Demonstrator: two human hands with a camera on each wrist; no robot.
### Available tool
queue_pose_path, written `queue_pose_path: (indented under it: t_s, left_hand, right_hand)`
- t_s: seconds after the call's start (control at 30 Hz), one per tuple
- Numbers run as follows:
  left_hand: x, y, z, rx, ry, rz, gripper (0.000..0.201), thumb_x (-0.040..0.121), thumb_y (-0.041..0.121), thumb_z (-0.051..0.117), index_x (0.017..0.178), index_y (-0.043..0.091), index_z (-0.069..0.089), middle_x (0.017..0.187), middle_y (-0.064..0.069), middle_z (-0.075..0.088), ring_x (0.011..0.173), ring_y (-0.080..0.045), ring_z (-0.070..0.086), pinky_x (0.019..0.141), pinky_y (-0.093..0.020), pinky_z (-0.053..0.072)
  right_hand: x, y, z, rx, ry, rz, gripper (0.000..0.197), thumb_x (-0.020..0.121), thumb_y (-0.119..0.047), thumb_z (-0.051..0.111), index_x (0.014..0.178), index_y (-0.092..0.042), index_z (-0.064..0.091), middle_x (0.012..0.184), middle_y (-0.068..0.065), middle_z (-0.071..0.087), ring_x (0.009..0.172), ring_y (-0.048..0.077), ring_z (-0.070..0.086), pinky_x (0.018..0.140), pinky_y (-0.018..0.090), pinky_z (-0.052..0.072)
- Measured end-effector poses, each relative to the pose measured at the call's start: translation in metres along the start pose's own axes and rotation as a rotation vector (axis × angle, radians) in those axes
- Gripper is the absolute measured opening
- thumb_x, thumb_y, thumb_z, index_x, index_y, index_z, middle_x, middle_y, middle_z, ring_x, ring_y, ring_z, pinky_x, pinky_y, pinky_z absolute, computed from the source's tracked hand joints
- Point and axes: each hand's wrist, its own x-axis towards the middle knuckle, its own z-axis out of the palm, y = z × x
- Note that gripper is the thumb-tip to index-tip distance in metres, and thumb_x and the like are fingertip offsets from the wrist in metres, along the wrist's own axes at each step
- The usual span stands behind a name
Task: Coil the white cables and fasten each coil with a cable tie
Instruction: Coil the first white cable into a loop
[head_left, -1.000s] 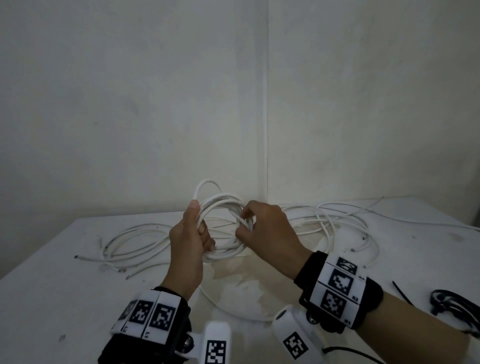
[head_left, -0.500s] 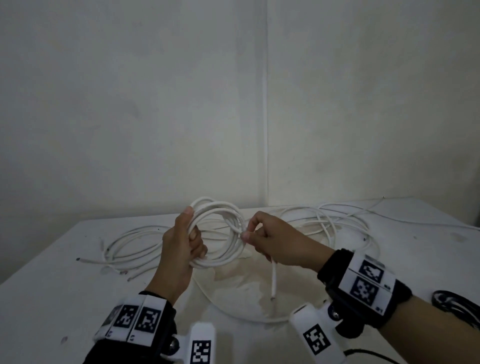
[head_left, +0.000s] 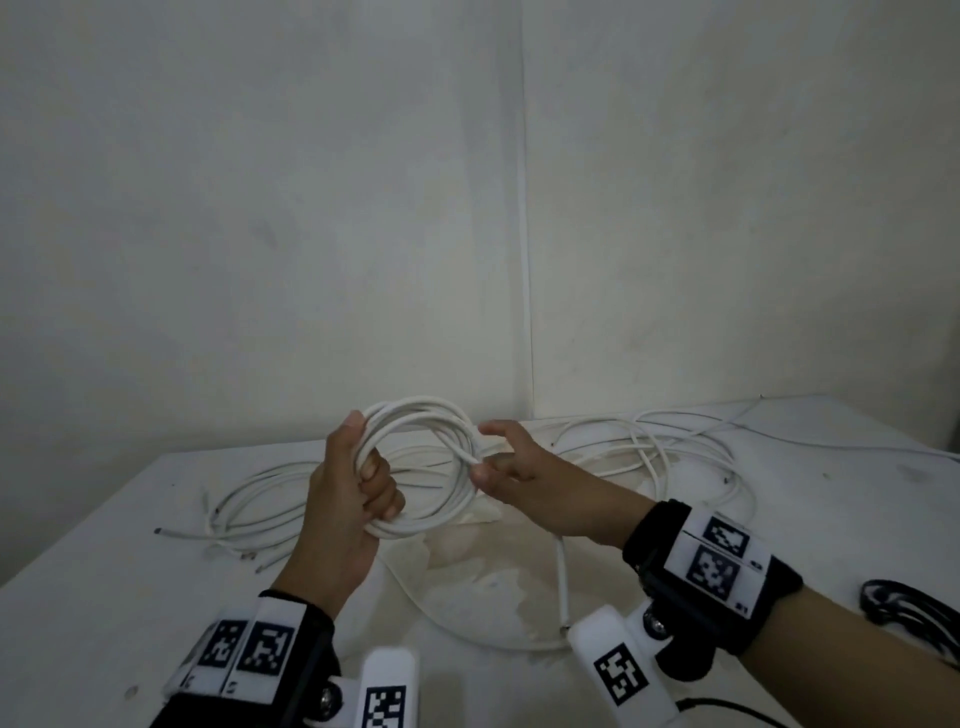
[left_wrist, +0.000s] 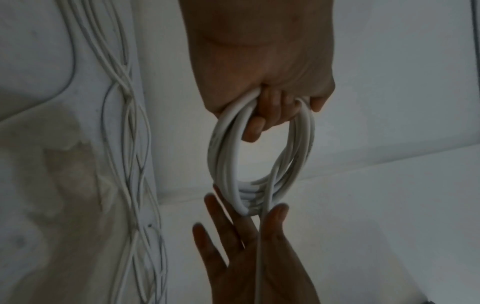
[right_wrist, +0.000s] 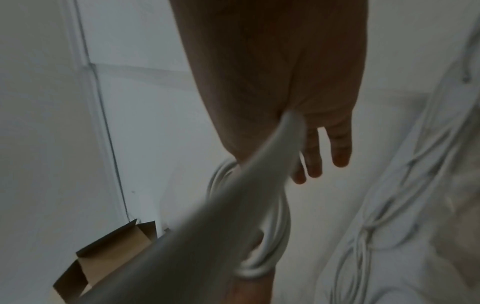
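The left hand (head_left: 349, 499) is curled tight round one side of a white cable coil (head_left: 421, 467), holding the ring upright above the white table (head_left: 93, 571). The right hand (head_left: 511, 462) meets the coil's opposite side with its fingers (left_wrist: 221, 218) spread and fairly straight, and the coil's loose tail (head_left: 562, 587) runs through the crook of its thumb, hanging down past the wrist to the tabletop. Behind the coil, more white cables (head_left: 649, 441) sprawl uncoiled across the table toward the wall. To the right of the coil, at the table's edge, sits a dark bundle (head_left: 904, 613), too dim to identify.
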Motion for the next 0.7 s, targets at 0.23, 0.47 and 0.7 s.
queue_pose_path:
  t_s: [0.23,0.47,0.7]
  left_hand:
    - [-0.008,-0.009,0.009,0.056,-0.039,-0.026,0.051,0.094,0.047,0.036,0.054,0.015,0.04,0.034,0.006,0.029,0.031,-0.007,0.032,0.046,-0.022,0.041]
    - [-0.013,-0.025,0.002,0.383,-0.122,0.066,0.056,0.09,0.05,0.027,0.07,0.005,0.052,0.056,-0.006,0.058,0.059,-0.018,0.062,0.057,-0.022,0.052]
    - [-0.012,-0.005,-0.002,0.638,-0.334,0.021,0.049,0.075,0.052,0.046,0.088,0.008,0.062,0.071,-0.005,0.069,0.069,-0.016,0.067,0.069,-0.031,0.053]
  right_hand:
    - [0.005,-0.004,0.016,0.351,0.163,-0.111,0.009,0.098,-0.022,0.038,0.095,-0.017,0.045,0.077,0.004,0.06,0.077,0.015,0.063,0.083,0.031,0.053]
    - [0.009,0.001,0.01,0.007,0.32,-0.167,0.013,0.099,-0.028,0.037,0.088,-0.022,0.042,0.062,-0.002,0.054,0.061,0.014,0.057,0.064,0.027,0.042]
    - [-0.001,-0.006,-0.008,-0.34,0.051,-0.098,0.021,0.098,-0.032,0.037,0.101,-0.012,0.042,0.068,0.0,0.052,0.059,0.011,0.053,0.057,0.024,0.041]
